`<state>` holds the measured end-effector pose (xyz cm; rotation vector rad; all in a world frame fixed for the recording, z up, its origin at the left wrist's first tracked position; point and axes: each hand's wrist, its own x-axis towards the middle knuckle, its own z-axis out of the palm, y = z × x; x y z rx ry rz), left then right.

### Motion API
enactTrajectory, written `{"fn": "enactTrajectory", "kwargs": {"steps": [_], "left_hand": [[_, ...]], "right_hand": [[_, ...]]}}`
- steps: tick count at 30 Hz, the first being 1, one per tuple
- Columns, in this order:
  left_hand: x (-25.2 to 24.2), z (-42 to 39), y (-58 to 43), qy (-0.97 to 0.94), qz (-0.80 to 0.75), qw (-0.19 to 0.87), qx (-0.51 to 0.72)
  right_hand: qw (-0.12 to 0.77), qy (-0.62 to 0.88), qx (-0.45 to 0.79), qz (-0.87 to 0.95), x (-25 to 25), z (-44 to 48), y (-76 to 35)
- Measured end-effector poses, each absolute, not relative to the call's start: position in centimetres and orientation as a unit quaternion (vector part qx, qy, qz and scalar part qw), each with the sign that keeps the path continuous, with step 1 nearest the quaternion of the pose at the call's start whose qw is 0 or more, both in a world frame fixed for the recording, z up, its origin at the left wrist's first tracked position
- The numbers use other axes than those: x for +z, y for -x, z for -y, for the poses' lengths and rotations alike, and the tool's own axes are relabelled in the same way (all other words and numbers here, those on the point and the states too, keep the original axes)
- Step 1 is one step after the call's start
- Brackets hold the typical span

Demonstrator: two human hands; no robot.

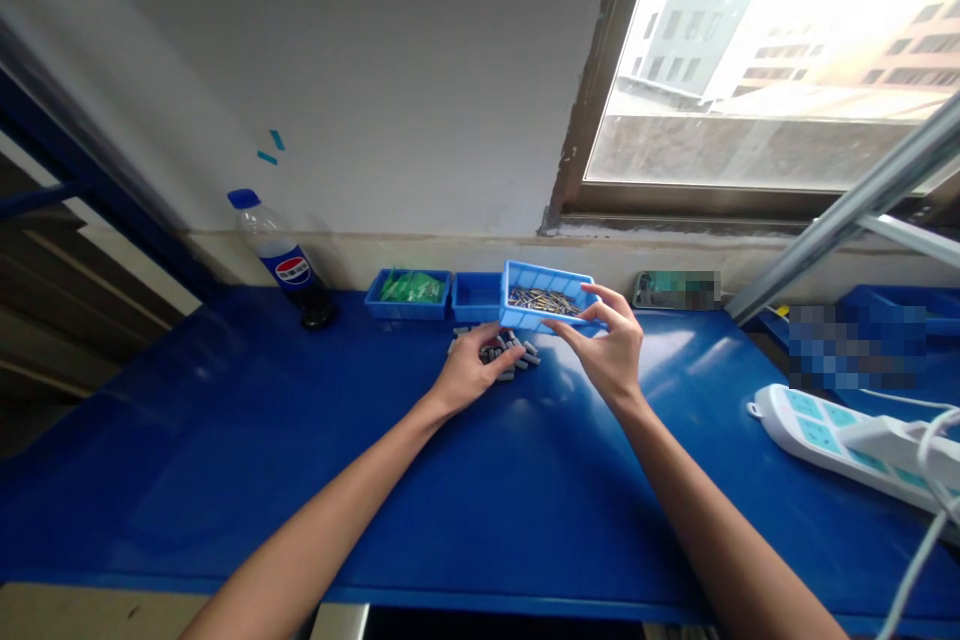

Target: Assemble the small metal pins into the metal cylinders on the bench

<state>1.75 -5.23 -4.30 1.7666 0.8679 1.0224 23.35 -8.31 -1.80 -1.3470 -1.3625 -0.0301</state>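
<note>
My right hand (611,340) grips a small blue plastic bin (547,321) by its right end, thumb at the front and fingers at the side. The bin is raised over the table and tilted toward me. Many thin metal screw-like pieces (544,301) lie in it, too small to name surely. Just left of and below the bin, my left hand (474,368) rests at a pile of short grey cylindrical pieces (528,357) on the table. Its thumb and forefinger are apart around part of the pile; the other fingers are partly hidden.
Along the wall stand a blue bin (371,300) with green packets and another blue bin (476,291). A cola bottle (291,270) is at the left. A small case (675,290), a metal strut (817,220) and a white power strip (832,435) with cables are at the right.
</note>
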Motion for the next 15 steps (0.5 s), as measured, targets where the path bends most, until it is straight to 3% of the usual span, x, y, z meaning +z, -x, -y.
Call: {"fn": "enactTrajectory", "kwargs": {"steps": [4, 10, 13, 15], "left_hand": [[-5.0, 5.4, -1.9, -0.542, -0.290, 0.630, 0.473], [-4.6, 4.3, 0.6, -0.412, -0.298, 0.652, 0.562], [-3.9, 3.3, 2.5, -0.397, -0.303, 0.638, 0.586], [-3.5, 2.9, 3.5, -0.397, -0.309, 0.631, 0.590]], "right_hand": [[0.568, 0.536, 0.075, 0.620, -1.9, 9.1, -19.9], [0.569, 0.431, 0.252, 0.653, -3.2, 8.4, -19.5], [0.539, 0.479, 0.185, 0.668, -4.6, 7.6, -20.3], [0.433, 0.469, 0.141, 0.756, -5.6, 7.5, -20.2]]}}
